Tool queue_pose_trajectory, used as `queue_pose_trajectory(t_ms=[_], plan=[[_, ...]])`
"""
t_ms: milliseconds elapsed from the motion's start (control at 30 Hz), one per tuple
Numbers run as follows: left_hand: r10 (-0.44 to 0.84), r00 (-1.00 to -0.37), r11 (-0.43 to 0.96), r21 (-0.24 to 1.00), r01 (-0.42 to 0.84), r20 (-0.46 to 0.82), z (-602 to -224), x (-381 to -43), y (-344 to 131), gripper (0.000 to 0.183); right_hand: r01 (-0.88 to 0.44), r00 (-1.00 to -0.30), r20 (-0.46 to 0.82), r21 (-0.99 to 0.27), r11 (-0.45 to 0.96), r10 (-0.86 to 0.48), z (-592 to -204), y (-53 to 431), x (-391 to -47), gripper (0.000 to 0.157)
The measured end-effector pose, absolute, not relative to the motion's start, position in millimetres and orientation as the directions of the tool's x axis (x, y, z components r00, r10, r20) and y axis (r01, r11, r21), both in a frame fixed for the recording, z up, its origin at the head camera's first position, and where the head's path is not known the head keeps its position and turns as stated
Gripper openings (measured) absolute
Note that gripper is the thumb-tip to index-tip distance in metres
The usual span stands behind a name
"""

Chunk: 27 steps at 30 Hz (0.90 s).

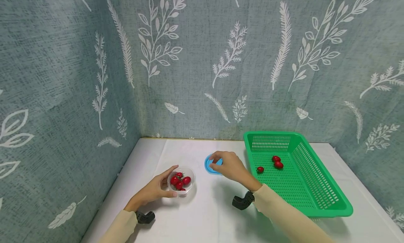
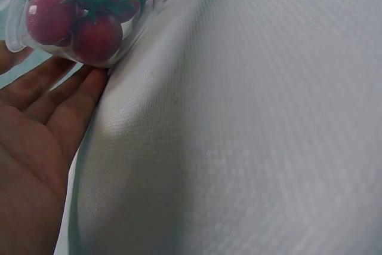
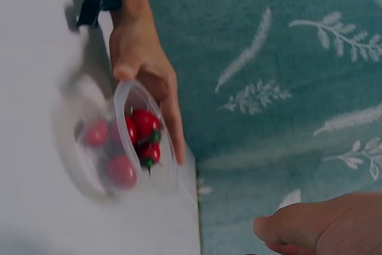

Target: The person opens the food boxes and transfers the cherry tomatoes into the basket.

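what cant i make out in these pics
Blue lid: partly behind the right hand in the head view; whether they touch is unclear.
Tomatoes in the clear container: overlapping in the head view, exact count uncertain.
Right hand: cut off by the picture's edge, right wrist view.
Green basket: near left corner hidden by the right sleeve, head view.

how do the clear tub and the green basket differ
The clear tub is small, round and see-through; the green basket is far larger, opaque and roughly rectangular.
The clear tub has smooth, solid walls, while the green basket's are slotted.
The left hand holds the clear tub; neither hand is on the green basket.

Both are open-topped and contain small red tomatoes.
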State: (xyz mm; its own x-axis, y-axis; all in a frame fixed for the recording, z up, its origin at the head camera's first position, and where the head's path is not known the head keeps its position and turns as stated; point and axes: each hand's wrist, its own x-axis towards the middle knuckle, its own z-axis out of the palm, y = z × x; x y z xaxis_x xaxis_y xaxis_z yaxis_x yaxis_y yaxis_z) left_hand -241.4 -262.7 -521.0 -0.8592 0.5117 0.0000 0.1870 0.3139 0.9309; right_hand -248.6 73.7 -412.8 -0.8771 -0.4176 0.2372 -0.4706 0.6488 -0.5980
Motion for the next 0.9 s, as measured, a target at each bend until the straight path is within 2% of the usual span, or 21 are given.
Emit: queue_pose_trajectory(t_ms=[467, 900], plan=[[0.483, -0.876, 0.339, 0.922, 0.185, -0.002, -521, -241, -264, 0.104, -0.543, -0.830, 0.259, -0.580, 0.608, -0.494, -421, 27, -239, 0.014], [0.532, -0.847, 0.240, 0.960, 0.142, -0.008, -522, -238, -263, 0.103, -0.510, -0.827, 0.151, -0.607, 0.609, -0.541, -445, -1, -232, 0.022]])
